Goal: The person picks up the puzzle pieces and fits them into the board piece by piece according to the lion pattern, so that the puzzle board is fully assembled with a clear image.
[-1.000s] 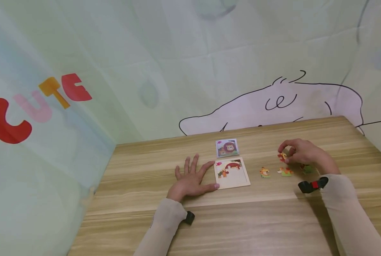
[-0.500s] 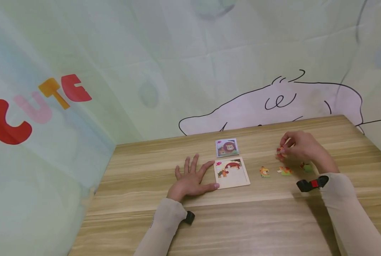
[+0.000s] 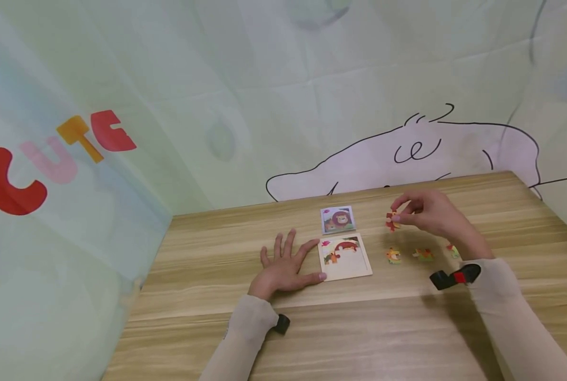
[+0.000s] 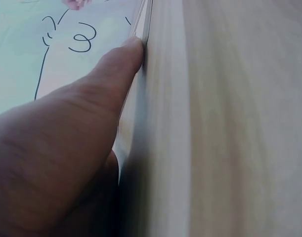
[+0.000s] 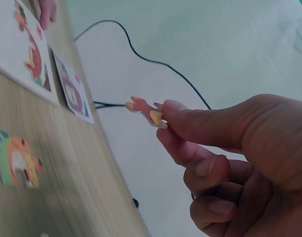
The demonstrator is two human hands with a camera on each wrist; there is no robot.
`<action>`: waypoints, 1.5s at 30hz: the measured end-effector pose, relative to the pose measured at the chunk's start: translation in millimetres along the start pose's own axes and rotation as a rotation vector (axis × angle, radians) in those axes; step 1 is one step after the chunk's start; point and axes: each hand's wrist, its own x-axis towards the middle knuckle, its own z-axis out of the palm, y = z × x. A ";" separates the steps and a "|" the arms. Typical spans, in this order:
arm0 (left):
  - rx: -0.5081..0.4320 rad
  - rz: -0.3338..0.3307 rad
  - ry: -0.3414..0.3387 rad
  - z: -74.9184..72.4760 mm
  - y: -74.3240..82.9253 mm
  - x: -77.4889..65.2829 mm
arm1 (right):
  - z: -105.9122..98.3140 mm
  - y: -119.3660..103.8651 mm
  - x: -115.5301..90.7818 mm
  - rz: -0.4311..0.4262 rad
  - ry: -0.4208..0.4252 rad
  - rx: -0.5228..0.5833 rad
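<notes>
Between thumb and fingertips my right hand (image 3: 428, 211) pinches a red and yellow jigsaw piece (image 5: 147, 110), raised above the table. In the head view it is up and right of the puzzle tray (image 3: 365, 269), a pale square frame partly filled along its top and left. My left hand (image 3: 283, 267) lies spread on the table, its thumb and index fingertips at the tray's left edge. Below the raised piece lies an orange jigsaw piece (image 3: 393, 256). To its right are an orange and green piece (image 3: 423, 255) and another piece (image 3: 452, 250), partly hidden by my right wrist.
A square picture card (image 3: 338, 220) showing a lion lies just behind the tray. The wooden table (image 3: 207, 243) ends at the back against a printed cloth (image 3: 245, 95) with a cartoon drawing and coloured letters.
My right hand has lifted the red and yellow piece off the table and carried it leftward, toward the tray. My left hand has stayed in place.
</notes>
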 end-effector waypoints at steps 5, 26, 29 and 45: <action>0.003 -0.003 0.000 -0.8 0.7 -0.3 | 14.6 -10.2 2.6 -0.044 -0.015 0.019; -0.003 -0.007 -0.009 -2.4 3.2 -0.6 | 80.2 -32.0 8.1 -0.043 -0.095 0.074; -0.006 -0.011 -0.009 -2.0 2.7 -0.5 | 90.3 -32.8 9.7 -0.055 -0.105 0.046; 0.006 -0.003 -0.014 -2.7 0.7 -0.5 | 128.0 -31.9 11.3 -0.048 -0.054 0.024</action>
